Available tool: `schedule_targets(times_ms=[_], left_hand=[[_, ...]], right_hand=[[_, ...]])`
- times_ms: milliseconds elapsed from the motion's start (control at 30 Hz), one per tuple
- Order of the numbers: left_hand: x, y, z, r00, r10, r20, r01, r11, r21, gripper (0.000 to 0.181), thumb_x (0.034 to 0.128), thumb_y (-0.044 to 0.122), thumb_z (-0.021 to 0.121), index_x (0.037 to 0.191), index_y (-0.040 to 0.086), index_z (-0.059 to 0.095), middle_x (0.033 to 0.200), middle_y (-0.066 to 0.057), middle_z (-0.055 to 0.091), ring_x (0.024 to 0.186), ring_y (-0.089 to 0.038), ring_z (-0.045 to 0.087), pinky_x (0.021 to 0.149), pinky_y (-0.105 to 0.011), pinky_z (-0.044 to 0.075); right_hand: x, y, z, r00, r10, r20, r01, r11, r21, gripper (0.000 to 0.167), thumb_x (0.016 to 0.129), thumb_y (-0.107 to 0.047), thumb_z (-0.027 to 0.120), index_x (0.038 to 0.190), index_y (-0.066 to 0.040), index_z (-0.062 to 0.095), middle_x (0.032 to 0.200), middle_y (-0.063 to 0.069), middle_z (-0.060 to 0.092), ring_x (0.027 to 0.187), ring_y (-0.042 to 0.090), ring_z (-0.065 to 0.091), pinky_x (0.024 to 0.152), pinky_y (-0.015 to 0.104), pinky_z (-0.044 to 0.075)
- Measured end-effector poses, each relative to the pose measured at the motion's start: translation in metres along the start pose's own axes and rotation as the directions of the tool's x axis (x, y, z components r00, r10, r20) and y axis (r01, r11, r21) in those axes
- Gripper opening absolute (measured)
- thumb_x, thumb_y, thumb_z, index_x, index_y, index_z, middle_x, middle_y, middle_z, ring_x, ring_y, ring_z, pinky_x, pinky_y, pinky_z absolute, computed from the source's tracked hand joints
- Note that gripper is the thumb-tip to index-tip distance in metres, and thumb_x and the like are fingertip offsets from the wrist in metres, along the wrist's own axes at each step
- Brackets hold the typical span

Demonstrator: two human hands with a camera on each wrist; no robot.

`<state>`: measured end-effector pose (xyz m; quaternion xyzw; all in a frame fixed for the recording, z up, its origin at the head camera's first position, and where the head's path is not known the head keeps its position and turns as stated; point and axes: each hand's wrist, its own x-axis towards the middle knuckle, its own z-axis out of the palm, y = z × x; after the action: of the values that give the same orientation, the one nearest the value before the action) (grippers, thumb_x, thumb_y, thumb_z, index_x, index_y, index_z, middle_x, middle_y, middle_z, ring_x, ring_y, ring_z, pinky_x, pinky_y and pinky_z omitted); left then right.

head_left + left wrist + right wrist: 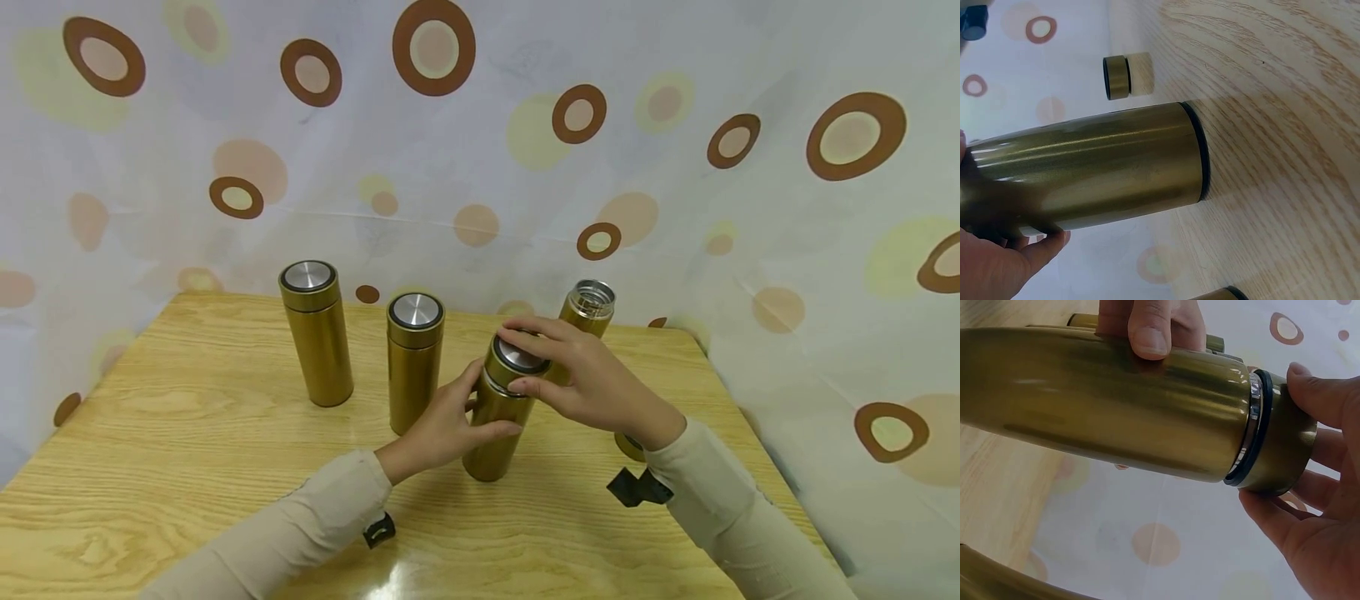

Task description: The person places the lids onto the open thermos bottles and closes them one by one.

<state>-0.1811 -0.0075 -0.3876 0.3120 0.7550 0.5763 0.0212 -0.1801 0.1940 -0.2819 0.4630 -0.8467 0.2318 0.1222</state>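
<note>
Tbl (187, 475): flask (493, 450) in L hand (441, 423), lid (1286, 440) in R (596, 379)

You are catching glare on the table (465, 542) near bottom centre of the head view, while pale highlights are streaking the flask (1097, 165) in the left wrist view.

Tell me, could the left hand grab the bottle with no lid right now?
Probably not right now: the left hand is busy gripping another bottle. In the head view, that bottle and the right hand on its lid stand in front of the open bottle.
</note>
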Motion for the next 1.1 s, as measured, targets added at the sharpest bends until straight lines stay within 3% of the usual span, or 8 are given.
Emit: schedule_targets(times_ms=[167, 400, 533, 633, 833, 967, 1100], left_hand=[[0.001, 0.0, 0.0, 1.0, 0.004, 0.001, -0.004, 1.0, -0.005, 0.082, 0.0837, 0.024, 0.076, 0.149, 0.021, 0.026, 0.141, 0.0, 0.044, 0.127, -0.018, 0.049, 0.1, -0.05, 0.045], [0.001, 0.0, 0.001, 1.0, 0.003, 0.007, -0.003, 1.0, -0.006, 0.083, 0.084, 0.024, 0.076, 0.15, 0.022, 0.025, 0.142, -0.001, 0.044, 0.128, -0.019, 0.048, 0.1, -0.052, 0.044], [0.001, 0.001, 0.0, 1.0, -0.011, 0.004, 0.011, 1.0, 0.001, 0.083, 0.0839, 0.026, 0.076, 0.15, 0.022, 0.025, 0.143, 0.0, 0.044, 0.128, -0.018, 0.047, 0.101, -0.05, 0.044], [0.0, 0.001, 0.0, 1.0, -0.018, 0.004, 0.018, 1.0, 0.001, 0.084, 0.0839, 0.027, 0.076, 0.15, 0.022, 0.024, 0.144, 0.0, 0.043, 0.129, -0.019, 0.046, 0.101, -0.051, 0.044], [-0.001, -0.001, -0.001, 1.0, -0.017, 0.007, 0.017, 1.0, 0.006, 0.085, 0.0841, 0.029, 0.075, 0.15, 0.023, 0.023, 0.145, 0.002, 0.042, 0.13, -0.018, 0.046, 0.101, -0.05, 0.044], [0.0, -0.002, -0.001, 1.0, -0.011, 0.01, 0.011, 1.0, -0.002, 0.085, 0.084, 0.029, 0.075, 0.15, 0.024, 0.022, 0.145, 0.003, 0.041, 0.13, -0.017, 0.045, 0.101, -0.05, 0.044], [0.0, -0.001, 0.0, 1.0, -0.009, 0.012, 0.009, 1.0, -0.005, 0.085, 0.084, 0.028, 0.076, 0.15, 0.024, 0.022, 0.144, 0.003, 0.042, 0.13, -0.017, 0.046, 0.101, -0.05, 0.045]], right_hand=[[0.001, -0.002, -0.003, 0.999, 0.029, 0.042, -0.029, 1.0, 0.002, 0.056, 0.088, -0.021, 0.071, 0.138, -0.006, 0.052, 0.142, 0.011, 0.048, 0.126, 0.026, 0.05, 0.095, 0.041, 0.05], [0.007, -0.005, -0.016, 0.984, 0.042, 0.176, -0.04, 0.999, -0.016, 0.061, 0.089, -0.025, 0.07, 0.143, -0.008, 0.045, 0.147, 0.008, 0.041, 0.133, 0.026, 0.043, 0.101, 0.043, 0.045], [0.012, -0.009, -0.027, 0.965, 0.026, 0.262, -0.013, 0.999, -0.051, 0.069, 0.089, -0.024, 0.07, 0.148, -0.009, 0.036, 0.152, 0.012, 0.033, 0.138, 0.03, 0.034, 0.107, 0.049, 0.039], [0.018, -0.013, -0.035, 0.948, 0.015, 0.318, 0.013, 0.996, -0.085, 0.071, 0.087, -0.021, 0.072, 0.148, -0.012, 0.036, 0.151, 0.014, 0.033, 0.135, 0.032, 0.037, 0.106, 0.051, 0.038], [0.034, -0.018, -0.039, 0.916, -0.042, 0.399, 0.083, 0.993, -0.087, 0.058, 0.084, -0.007, 0.073, 0.138, -0.008, 0.051, 0.137, 0.008, 0.047, 0.114, 0.022, 0.054, 0.093, 0.038, 0.05], [0.04, -0.023, -0.041, 0.891, -0.008, 0.454, 0.077, 0.988, -0.133, 0.054, 0.085, -0.004, 0.072, 0.136, -0.007, 0.054, 0.135, 0.007, 0.049, 0.113, 0.02, 0.054, 0.089, 0.035, 0.051], [0.042, -0.027, -0.042, 0.88, 0.032, 0.474, 0.052, 0.985, -0.162, 0.054, 0.085, -0.006, 0.073, 0.136, -0.007, 0.054, 0.135, 0.007, 0.049, 0.115, 0.02, 0.053, 0.091, 0.035, 0.051]])
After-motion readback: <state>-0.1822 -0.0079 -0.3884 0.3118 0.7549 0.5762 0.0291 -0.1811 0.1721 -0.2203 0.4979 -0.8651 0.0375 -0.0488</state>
